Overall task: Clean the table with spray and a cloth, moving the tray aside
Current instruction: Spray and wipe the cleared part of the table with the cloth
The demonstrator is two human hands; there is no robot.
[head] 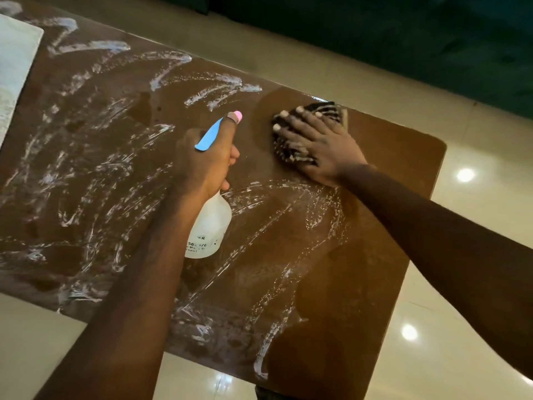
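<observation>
Left grip (202,166) holds spray bottle (210,226); right grip (320,145) presses cloth (331,110).

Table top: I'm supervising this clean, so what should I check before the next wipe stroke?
1. The cloth lies flat under the right hand, fingers spread on it: ok.
2. The spray bottle is gripped in the left hand, beside the cloth and not over it: ok.
3. The foam streaks are wiped off: not ok, they cover the left and near parts.
4. The table corner right of the cloth is free of foam: ok.
5. The tray is out of the wiping path: cannot tell; a pale object lies at the far left edge, and what it is remains unclear.
</observation>
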